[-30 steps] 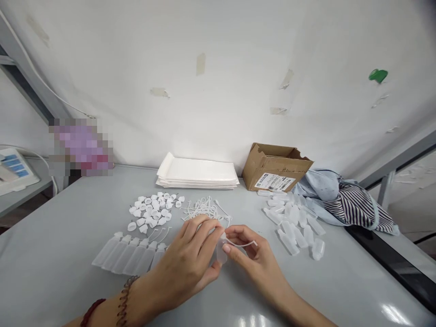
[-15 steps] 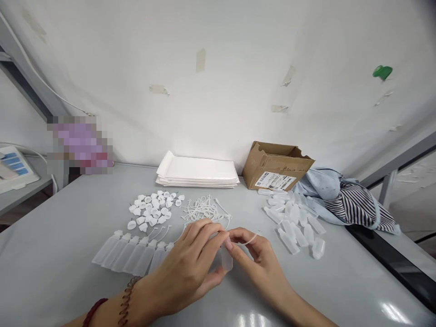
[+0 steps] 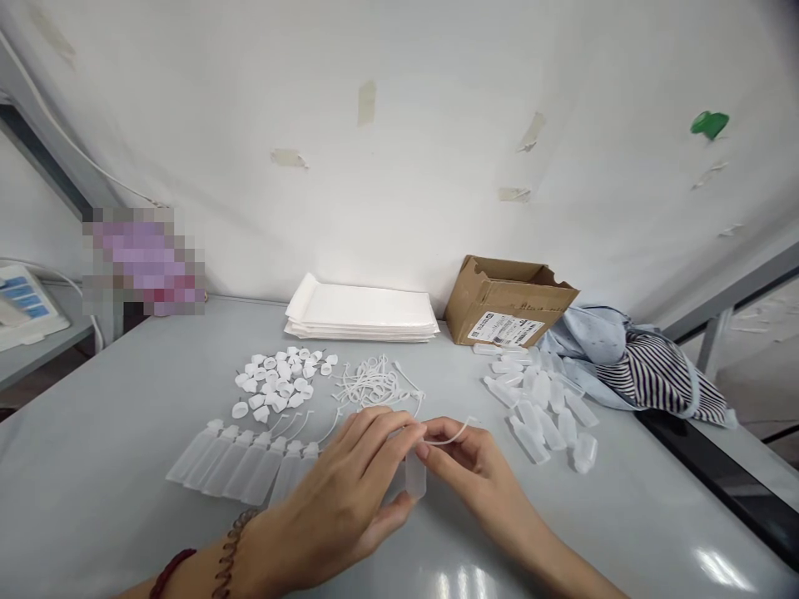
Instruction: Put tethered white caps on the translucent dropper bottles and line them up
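Observation:
My left hand (image 3: 355, 487) is closed around a small translucent plastic bottle (image 3: 415, 474), which stands upright between thumb and fingers. At the bottle's top, the fingertips of my right hand (image 3: 478, 466) pinch a thin white plastic strap (image 3: 459, 434). Its free end curves up and out to the right; the bottle's neck is hidden behind my fingers. Left of my hands lies a row of bottles (image 3: 240, 466) with white tops, some with straps (image 3: 293, 424) sticking out. Beyond them are a pile of white caps (image 3: 275, 387) and a tangle of loose straps (image 3: 371, 383).
Loose uncapped bottles (image 3: 540, 408) lie at the right. Behind stand a stack of white padded envelopes (image 3: 362, 312) and an open cardboard box (image 3: 508, 304) against the wall. Bunched cloth (image 3: 649, 366) and a black strip (image 3: 717, 482) are on the right of the grey table (image 3: 112, 416).
My hands stay nearly in place on the bottle. The strap's free end in my right hand has risen slightly and shows more length; the view has shifted a little.

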